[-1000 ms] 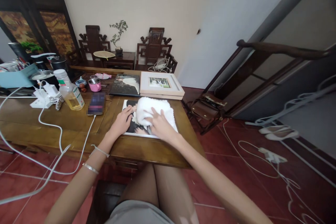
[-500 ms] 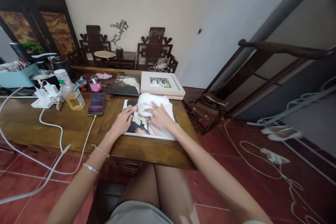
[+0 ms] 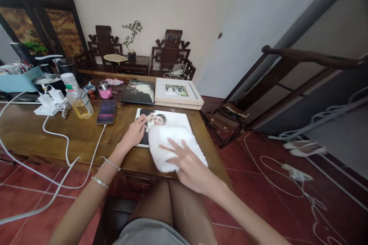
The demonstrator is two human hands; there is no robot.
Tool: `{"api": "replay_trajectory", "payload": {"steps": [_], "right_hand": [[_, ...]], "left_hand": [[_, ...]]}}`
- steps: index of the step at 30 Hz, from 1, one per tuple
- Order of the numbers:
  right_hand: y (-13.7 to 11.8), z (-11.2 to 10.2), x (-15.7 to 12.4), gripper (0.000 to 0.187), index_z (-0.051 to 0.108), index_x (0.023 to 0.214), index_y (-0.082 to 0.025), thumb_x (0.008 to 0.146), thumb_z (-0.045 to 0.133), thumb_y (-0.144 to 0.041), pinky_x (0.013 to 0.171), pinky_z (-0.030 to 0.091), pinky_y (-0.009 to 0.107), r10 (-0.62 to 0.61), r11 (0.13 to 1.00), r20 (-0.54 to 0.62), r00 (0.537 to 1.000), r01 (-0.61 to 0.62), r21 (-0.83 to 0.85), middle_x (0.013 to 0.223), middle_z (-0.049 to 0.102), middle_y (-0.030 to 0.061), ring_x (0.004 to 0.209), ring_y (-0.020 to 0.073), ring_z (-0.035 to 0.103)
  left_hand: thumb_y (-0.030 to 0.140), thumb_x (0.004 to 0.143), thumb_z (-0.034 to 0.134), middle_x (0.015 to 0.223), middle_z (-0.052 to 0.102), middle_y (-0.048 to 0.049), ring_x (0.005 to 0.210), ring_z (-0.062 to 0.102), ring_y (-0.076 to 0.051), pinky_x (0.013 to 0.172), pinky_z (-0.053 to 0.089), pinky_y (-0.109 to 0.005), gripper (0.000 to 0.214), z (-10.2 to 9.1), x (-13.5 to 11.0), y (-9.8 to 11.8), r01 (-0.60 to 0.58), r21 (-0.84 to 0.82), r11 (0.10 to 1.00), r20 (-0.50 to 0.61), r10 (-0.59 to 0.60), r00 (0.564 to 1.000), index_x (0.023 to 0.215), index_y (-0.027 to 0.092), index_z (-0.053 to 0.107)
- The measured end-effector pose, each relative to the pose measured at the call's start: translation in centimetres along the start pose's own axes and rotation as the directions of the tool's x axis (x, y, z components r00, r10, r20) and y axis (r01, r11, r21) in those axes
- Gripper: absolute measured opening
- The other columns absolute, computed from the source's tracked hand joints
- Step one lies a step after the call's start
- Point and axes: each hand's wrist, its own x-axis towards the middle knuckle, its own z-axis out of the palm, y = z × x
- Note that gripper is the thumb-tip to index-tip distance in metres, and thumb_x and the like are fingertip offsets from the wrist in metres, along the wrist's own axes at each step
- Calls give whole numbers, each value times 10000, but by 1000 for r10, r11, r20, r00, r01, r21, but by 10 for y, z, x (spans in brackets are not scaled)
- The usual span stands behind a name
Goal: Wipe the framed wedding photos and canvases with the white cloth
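A large wedding photo print (image 3: 169, 119) lies flat on the wooden table (image 3: 57, 134), near its front right corner. My left hand (image 3: 134, 133) rests on the print's left edge, fingers pressed flat against it. My right hand (image 3: 188, 162) lies with spread fingers on a white fluffy cloth (image 3: 169, 143), which covers the print's lower half and reaches the table's front edge. The upper part of the print shows bare.
Behind the print sit a white framed photo (image 3: 178, 92) and a dark photo album (image 3: 138, 92). A phone (image 3: 106, 112) on a white cable, a bottle of yellow liquid (image 3: 78, 101), a pink cup (image 3: 104, 92) and a power strip (image 3: 47, 105) stand left. Cables lie on the red floor tiles.
My right hand has dragged the white cloth from the print's top down toward me to its lower edge, uncovering the upper picture. The left hand stayed in place.
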Motion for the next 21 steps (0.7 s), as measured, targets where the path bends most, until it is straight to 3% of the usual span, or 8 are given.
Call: {"api": "replay_trajectory", "payload": {"steps": [2,5,9,12,14,17,19,21], "right_hand": [[11,-3,-12,613,689,1029,-214,566,371,31,1151,129,600,9,1000,2,1000,-9,29,1472,432,9,1436,257,203],[46,-3,-5,586,673,1075,-188,617,371,18,1152,143,585,112,994,-55,992,-112,7,1457,454,68,1425,255,237],[80,0,37,519,636,1177,-145,719,411,-51,1068,220,678,377,911,-223,899,-404,-85,1435,470,136,1405,361,252],[70,1,72,476,646,1174,-193,759,443,-81,980,250,757,448,864,-268,853,-490,-115,1455,450,113,1365,431,274],[50,2,88,460,656,1161,-220,762,470,-86,967,235,779,393,894,-229,890,-428,-131,1479,419,93,1357,453,264],[19,4,93,510,645,1182,-207,730,472,-47,1026,187,753,156,976,-112,981,-171,-134,1508,376,65,1395,433,203],[3,5,83,546,649,1167,-190,692,448,-10,1073,147,718,-3,995,-41,999,-1,-100,1514,364,43,1418,400,168],[-5,3,64,571,667,1122,-185,649,422,21,1104,133,681,-87,995,2,996,87,-42,1500,386,30,1429,363,164]], "left_hand": [[191,915,343,1444,464,-131,1373,382,-240,1162,294,-421,450,0,0,1,-1,-3,1000,-2,1,1000,1313,108,536],[187,914,351,1437,480,-104,1374,382,-230,1160,299,-424,447,0,-1,0,-14,-4,1000,-10,14,1000,1320,142,532],[182,905,366,1439,479,-96,1368,393,-225,1159,303,-417,444,0,0,0,-5,10,1000,-3,5,1000,1310,146,544],[198,910,364,1426,491,-99,1360,404,-222,1157,310,-414,435,-2,0,2,-15,-12,1000,-18,14,1000,1293,138,562],[236,925,364,1421,495,-101,1352,419,-214,1156,314,-398,427,-5,0,5,-17,-53,998,-70,13,997,1284,133,571],[320,952,353,1419,498,-95,1340,436,-199,1151,321,-364,440,-10,-1,11,14,-140,990,-186,-40,982,1279,127,577],[354,964,329,1409,509,-98,1334,444,-195,1146,327,-354,465,-13,-2,15,43,-193,980,-236,-88,968,1274,115,581],[366,971,305,1402,514,-107,1328,452,-200,1145,327,-357,487,-14,-2,17,60,-214,975,-246,-113,963,1262,100,591]]}}
